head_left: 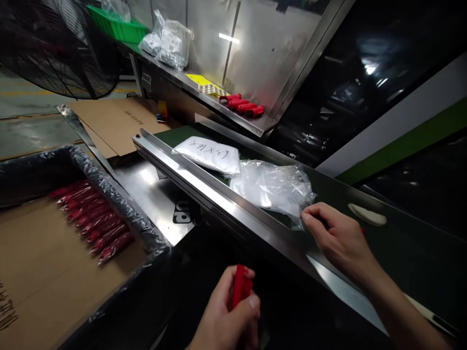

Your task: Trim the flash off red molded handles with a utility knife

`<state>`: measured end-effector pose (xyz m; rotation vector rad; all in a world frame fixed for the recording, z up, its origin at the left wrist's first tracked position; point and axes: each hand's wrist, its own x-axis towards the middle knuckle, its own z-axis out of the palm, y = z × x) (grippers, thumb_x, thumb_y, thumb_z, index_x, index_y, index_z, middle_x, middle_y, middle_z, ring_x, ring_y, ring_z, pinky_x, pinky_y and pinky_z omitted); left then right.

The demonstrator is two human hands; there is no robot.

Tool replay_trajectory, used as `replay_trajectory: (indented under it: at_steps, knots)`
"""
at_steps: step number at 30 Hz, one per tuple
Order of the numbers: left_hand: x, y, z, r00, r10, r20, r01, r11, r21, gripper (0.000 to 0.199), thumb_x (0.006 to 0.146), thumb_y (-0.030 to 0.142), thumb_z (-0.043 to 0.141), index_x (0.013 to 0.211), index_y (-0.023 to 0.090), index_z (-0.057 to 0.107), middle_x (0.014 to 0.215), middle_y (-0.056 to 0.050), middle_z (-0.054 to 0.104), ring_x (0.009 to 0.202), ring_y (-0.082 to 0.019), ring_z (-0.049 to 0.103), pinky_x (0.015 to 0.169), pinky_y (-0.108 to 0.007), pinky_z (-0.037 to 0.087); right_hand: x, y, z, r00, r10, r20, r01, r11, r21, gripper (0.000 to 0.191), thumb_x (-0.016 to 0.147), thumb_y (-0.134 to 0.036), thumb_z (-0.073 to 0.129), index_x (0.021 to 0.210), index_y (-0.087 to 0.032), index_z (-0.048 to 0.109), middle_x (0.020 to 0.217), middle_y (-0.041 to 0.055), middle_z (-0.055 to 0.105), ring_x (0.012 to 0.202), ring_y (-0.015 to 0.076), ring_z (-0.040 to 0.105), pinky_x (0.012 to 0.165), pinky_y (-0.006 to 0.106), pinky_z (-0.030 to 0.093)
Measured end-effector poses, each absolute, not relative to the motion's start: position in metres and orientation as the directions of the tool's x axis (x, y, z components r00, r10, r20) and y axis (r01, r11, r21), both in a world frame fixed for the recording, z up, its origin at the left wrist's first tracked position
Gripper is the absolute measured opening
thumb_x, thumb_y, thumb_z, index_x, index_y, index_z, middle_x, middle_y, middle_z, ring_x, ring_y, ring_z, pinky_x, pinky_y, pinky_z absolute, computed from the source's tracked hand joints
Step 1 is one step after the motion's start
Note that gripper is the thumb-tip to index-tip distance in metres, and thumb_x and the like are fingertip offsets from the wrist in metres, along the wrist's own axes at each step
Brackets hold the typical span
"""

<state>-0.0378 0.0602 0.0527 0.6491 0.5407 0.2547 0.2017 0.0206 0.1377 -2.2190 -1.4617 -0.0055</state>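
Note:
My left hand (228, 313) is closed round a red plastic part (241, 287), held upright in front of the conveyor's metal side rail. Over the green belt, my right hand (337, 233) pinches the near corner of a clear plastic bag (273, 187). That bag lies crumpled on the belt, and whether it is one bag or a loose stack I cannot tell. Just beyond it rests a white packet (209, 154) with handwriting on it. A pale, curved object (367, 215) lies on the belt to the right of my right hand.
At lower left, a plastic-lined carton (47, 243) holds a row of bagged red parts (97, 218). Several red pieces (242, 105) sit on the metal shelf behind, near filled clear bags (170, 43) and a green bin (118, 26). A large fan (62, 48) stands at upper left.

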Motion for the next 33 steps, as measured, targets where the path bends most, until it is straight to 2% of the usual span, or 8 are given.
replay_trajectory:
  at_steps: [5,9,17,22,24,27,30,33]
  knots:
    - [-0.022,0.066,0.081,0.815,0.503,-0.289,-0.19,0.702,0.686,0.05,0.079,0.037,0.078,0.113,0.021,0.045,0.1,0.0,0.056,0.053,-0.003,0.05,0.044,-0.017,0.037,0.136,-0.02,0.134,0.339,0.924,0.177,0.797,-0.182,-0.575,0.017,0.099,-0.031,0.05,0.087,-0.024,0.06,0.086,-0.0029,0.062,0.077,0.0098,0.059,0.067,0.021,0.045]
    - [-0.022,0.063,0.081,0.825,0.435,-0.362,-0.109,0.75,0.652,0.047,0.082,0.034,0.076,0.115,0.022,0.044,0.089,0.003,0.058,0.047,-0.003,0.047,0.042,-0.016,0.035,0.108,-0.042,0.11,0.311,0.946,0.095,0.699,-0.159,-0.697,0.015,0.1,-0.023,0.048,0.088,-0.024,0.057,0.084,-0.0039,0.058,0.074,0.0078,0.057,0.067,0.019,0.045]
    - [-0.03,0.051,0.053,0.778,0.435,-0.453,0.002,0.719,0.695,0.047,0.08,0.032,0.076,0.113,0.023,0.043,0.081,0.006,0.053,0.047,-0.004,0.044,0.043,-0.018,0.036,0.104,-0.068,0.08,0.479,0.863,0.159,0.699,-0.266,-0.663,0.017,0.099,-0.025,0.047,0.083,-0.022,0.052,0.079,-0.0028,0.052,0.068,0.0089,0.051,0.059,0.021,0.042]
    - [-0.02,0.046,0.05,0.671,0.552,-0.495,0.075,0.614,0.786,0.039,0.083,0.027,0.067,0.114,0.023,0.043,0.082,0.005,0.054,0.048,-0.005,0.044,0.045,-0.019,0.037,0.095,-0.082,0.076,0.447,0.877,0.177,0.715,-0.231,-0.66,0.015,0.098,-0.024,0.049,0.084,-0.022,0.053,0.081,-0.0028,0.054,0.068,0.0081,0.053,0.061,0.02,0.044]
    - [-0.019,0.043,0.048,0.656,0.624,-0.425,0.107,0.48,0.871,0.039,0.085,0.027,0.066,0.117,0.023,0.044,0.086,0.003,0.056,0.055,-0.008,0.051,0.052,-0.021,0.042,0.092,-0.086,0.075,0.47,0.856,0.216,0.719,-0.229,-0.656,0.012,0.098,-0.024,0.05,0.087,-0.022,0.055,0.085,-0.0022,0.056,0.073,0.0079,0.056,0.065,0.019,0.046]
    - [-0.024,0.037,0.044,0.737,0.648,-0.19,0.18,0.083,0.98,0.046,0.089,0.027,0.063,0.132,0.025,0.046,0.095,-0.002,0.063,0.08,-0.015,0.062,0.077,-0.027,0.049,0.09,-0.089,0.075,0.568,0.789,0.234,0.678,-0.287,-0.677,0.01,0.098,-0.03,0.055,0.105,-0.024,0.058,0.092,-0.0017,0.061,0.079,0.008,0.06,0.067,0.016,0.049]
    - [-0.03,0.029,0.039,0.858,0.511,-0.064,0.219,-0.251,0.943,0.054,0.094,0.027,0.055,0.146,0.028,0.041,0.112,-0.008,0.066,0.099,-0.023,0.064,0.089,-0.036,0.048,0.087,-0.086,0.08,0.513,0.853,0.097,0.617,-0.288,-0.732,0.023,0.096,-0.036,0.059,0.119,-0.031,0.057,0.095,-0.0045,0.065,0.074,0.0067,0.062,0.058,0.014,0.05]
    - [-0.031,0.024,0.035,0.896,0.441,-0.042,0.232,-0.386,0.893,0.058,0.095,0.024,0.05,0.15,0.03,0.036,0.118,-0.01,0.064,0.105,-0.027,0.062,0.089,-0.038,0.046,0.086,-0.087,0.086,0.457,0.883,0.106,0.604,-0.22,-0.766,0.015,0.098,-0.028,0.058,0.111,-0.034,0.062,0.095,-0.0081,0.068,0.077,0.0052,0.064,0.062,0.013,0.05]
